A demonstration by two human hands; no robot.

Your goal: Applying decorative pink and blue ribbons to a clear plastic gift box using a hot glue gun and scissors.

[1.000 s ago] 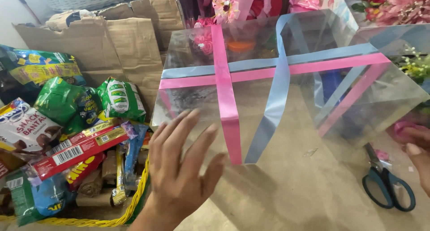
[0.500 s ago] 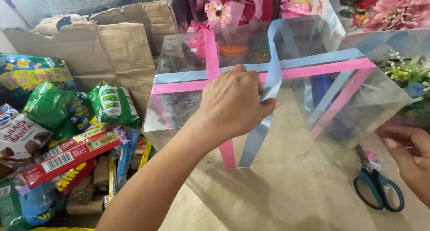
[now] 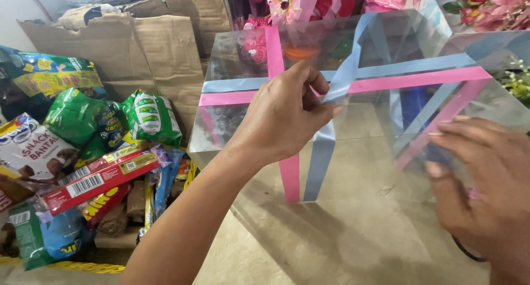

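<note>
A clear plastic gift box (image 3: pixel 364 130) with crossed pink and blue ribbons stands tilted on the beige surface in the middle of the head view. My left hand (image 3: pixel 284 116) rests on its near top face, thumb and fingers pinching the blue ribbon (image 3: pixel 337 86) where it meets the pink ribbon (image 3: pixel 276 53). My right hand (image 3: pixel 486 191) is at the lower right, blurred, fingers spread against the box's right side. It holds nothing I can see.
A pile of snack packets (image 3: pixel 83 152) fills the left, with a yellow basket rim (image 3: pixel 83 267) below. Torn brown cardboard (image 3: pixel 138 47) stands behind. Artificial flowers (image 3: pixel 486 9) line the back right. The scissors' black handle (image 3: pixel 466 252) peeks from under my right hand.
My left hand rose from the lower surface onto the box top and pinched the blue ribbon. My right hand moved in from the right edge to the box, covering the scissors.
</note>
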